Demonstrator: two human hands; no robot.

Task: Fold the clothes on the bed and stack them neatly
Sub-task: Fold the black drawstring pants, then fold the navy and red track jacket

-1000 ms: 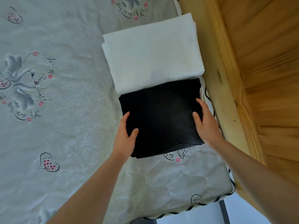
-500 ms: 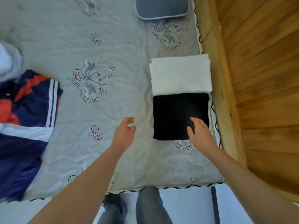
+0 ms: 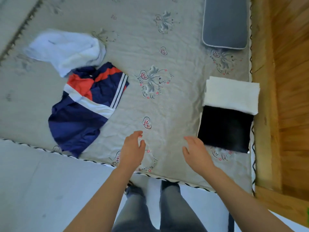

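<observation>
A folded black garment (image 3: 224, 128) lies at the bed's right side, with a folded white cloth (image 3: 231, 95) right behind it, overlapping its far edge. A crumpled navy, red and white jacket (image 3: 87, 104) lies unfolded at the left, and a rumpled white garment (image 3: 66, 49) sits behind it. My left hand (image 3: 133, 151) hovers empty over the sheet near the front edge, fingers relaxed. My right hand (image 3: 197, 154) is also empty, just left of the black garment and apart from it.
The grey patterned bedsheet (image 3: 167, 106) covers the bed. A grey cushion (image 3: 224, 22) lies at the far right. A wooden bed frame and wall (image 3: 284, 97) run along the right. My legs (image 3: 158, 206) stand on the pale floor (image 3: 50, 181) at the bed's front edge.
Both hands let go of the black garment and drew back leftward toward the front edge. The view widened and swung left, bringing the jacket and white garment into sight.
</observation>
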